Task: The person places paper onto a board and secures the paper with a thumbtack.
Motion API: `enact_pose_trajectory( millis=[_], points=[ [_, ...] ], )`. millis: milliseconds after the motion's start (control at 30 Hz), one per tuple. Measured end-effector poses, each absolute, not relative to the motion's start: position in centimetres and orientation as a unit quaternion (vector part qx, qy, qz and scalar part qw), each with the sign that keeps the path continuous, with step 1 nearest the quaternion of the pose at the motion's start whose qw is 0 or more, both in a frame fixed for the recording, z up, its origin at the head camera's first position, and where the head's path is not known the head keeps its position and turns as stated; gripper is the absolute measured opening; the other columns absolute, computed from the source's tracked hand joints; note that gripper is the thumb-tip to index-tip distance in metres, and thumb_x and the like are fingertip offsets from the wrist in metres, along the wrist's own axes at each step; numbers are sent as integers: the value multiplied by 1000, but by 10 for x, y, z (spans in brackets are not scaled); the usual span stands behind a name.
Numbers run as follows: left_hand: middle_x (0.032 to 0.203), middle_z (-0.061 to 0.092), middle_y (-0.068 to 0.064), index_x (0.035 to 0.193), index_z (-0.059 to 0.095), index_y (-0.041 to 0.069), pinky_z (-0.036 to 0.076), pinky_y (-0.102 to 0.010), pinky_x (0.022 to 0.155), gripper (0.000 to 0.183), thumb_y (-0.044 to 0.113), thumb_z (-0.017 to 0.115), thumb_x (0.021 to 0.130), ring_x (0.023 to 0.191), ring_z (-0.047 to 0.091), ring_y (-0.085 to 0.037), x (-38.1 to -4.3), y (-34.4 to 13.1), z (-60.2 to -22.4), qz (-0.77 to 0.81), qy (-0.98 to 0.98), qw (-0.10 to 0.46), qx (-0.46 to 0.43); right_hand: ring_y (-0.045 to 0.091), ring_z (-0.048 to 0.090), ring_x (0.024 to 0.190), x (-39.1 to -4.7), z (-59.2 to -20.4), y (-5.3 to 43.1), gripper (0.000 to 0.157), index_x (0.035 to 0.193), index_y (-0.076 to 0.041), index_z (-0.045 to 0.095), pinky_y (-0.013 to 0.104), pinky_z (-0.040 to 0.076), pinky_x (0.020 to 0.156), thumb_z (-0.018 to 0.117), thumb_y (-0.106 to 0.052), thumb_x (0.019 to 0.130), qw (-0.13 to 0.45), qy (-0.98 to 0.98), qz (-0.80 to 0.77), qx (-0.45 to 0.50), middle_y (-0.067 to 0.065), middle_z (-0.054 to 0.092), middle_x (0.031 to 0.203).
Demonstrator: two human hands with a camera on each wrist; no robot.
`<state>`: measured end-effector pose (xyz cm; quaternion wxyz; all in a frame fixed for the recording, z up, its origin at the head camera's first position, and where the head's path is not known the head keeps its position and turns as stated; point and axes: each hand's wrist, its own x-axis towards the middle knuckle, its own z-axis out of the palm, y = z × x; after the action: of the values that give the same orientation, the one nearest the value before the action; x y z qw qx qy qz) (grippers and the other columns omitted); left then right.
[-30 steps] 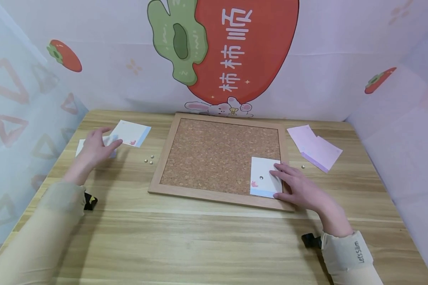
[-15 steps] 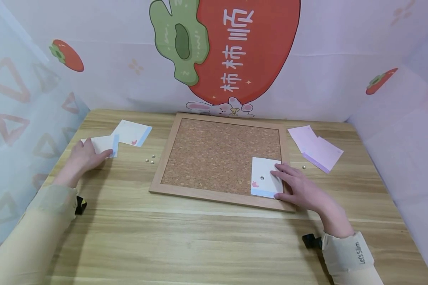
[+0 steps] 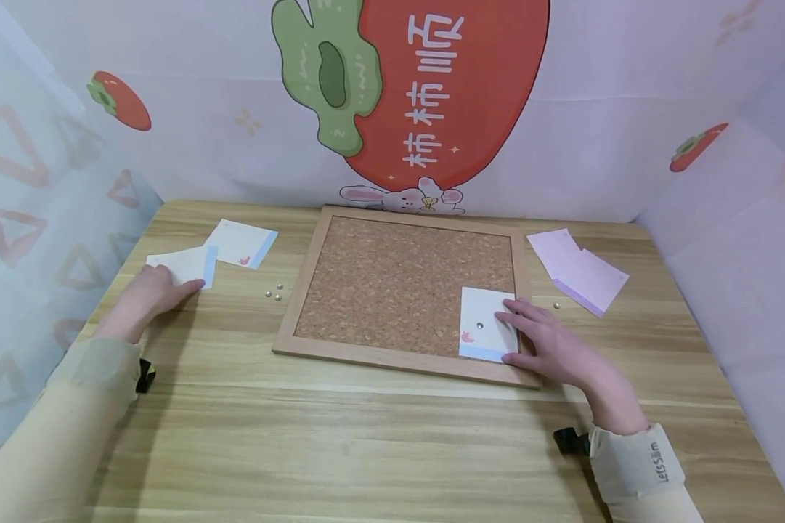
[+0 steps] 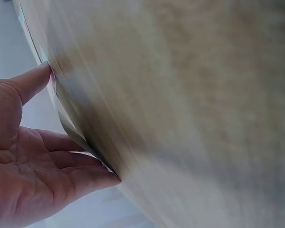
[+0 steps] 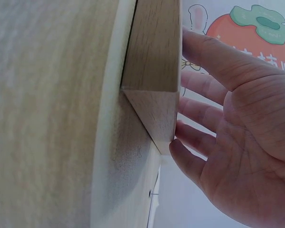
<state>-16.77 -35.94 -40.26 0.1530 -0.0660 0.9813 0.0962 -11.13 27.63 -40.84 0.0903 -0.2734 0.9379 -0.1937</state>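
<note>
"So, where's the left hand (image 3: 145, 294)?"

"Left of the corkboard (image 3: 392, 283), spread, not gripping; its thumb and fingers touch a white notepaper sheet (image 3: 183, 265), whose near edge bows."

"And the right hand (image 3: 555, 349)?"

"Relaxed, clasping nothing, fingertips resting on the tacked sheet (image 3: 486, 309) in the corkboard's near-right corner."

"What might go wrong?"

"Squeezing could crease the bowed paper. It seems to overlap the second white sheet (image 3: 238, 240), also left of the corkboard, so dragging might bring both."

"Anything else?"

"One silver thumbtack (image 3: 480, 326) shows in the tacked sheet; a careless brush could pivot it. A sweeping hand might scatter the loose thumbtacks (image 3: 277, 297) just left of the corkboard."
</note>
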Motion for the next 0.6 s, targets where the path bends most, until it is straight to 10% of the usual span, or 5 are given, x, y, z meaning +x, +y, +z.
enact_pose_trajectory(
  millis=[600],
  points=[
    [130,48,-45,137,41,-19,41,-66,96,69,32,61,94,112,50,-57,-162,-363,-399,158,981,86,-69,48,33,144,-111,-408,277,64,143,-2,51,64,32,113,76,-24,88,93,939,-192,-271,24,38,156]
  ],
)
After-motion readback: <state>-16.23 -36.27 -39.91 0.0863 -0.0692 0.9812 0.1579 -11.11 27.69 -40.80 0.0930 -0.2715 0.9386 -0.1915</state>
